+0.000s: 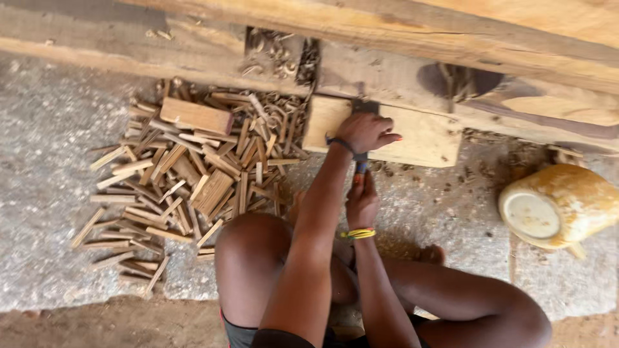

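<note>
My left hand (pixel 365 132), with a dark wristband, is closed around the upper part of a chisel-like tool (pixel 360 169) and rests on a pale wooden board (pixel 422 138). The tool's dark metal end (pixel 365 106) lies against the board's top edge. Just below, my right hand (pixel 362 203), with a yellow bracelet at the wrist, grips the tool's lower handle, which shows blue and orange. The board leans against a big timber beam (pixel 400 77). My bare knees are below the hands.
A heap of small cut wooden sticks and blocks (pixel 187 174) lies to the left on the stone ground (pixel 45 161), with curled shavings (pixel 277 55) near the beam. A yellowish plastic jug (pixel 558 205) lies on its side at the right.
</note>
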